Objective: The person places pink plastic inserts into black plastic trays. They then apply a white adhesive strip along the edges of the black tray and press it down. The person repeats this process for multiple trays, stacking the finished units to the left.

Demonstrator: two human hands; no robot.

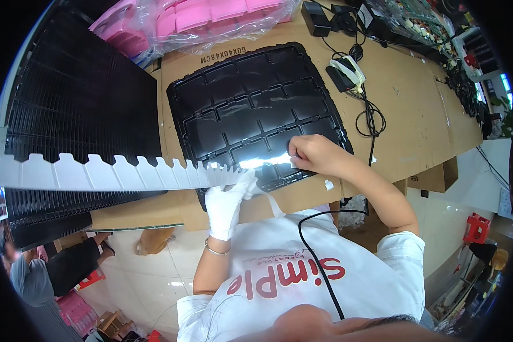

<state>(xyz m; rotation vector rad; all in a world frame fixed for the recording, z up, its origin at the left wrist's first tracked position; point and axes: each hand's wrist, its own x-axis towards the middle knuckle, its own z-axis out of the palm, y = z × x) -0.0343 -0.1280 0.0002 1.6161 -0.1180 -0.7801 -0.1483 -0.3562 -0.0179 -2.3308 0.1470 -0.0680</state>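
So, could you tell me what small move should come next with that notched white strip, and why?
Probably draw the bare right hand a little further right, pulling the notched white strip flat along the black compartment tray. The gloved left hand pinches the strip at the tray's near edge, while most of its length lies off to the left.

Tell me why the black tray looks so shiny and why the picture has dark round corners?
In the head view, light glares white off the glossy black tray, strongest near the right hand. The fisheye lens leaves a dark rim and bends straight edges such as the white notched strip held by the gloved left hand.
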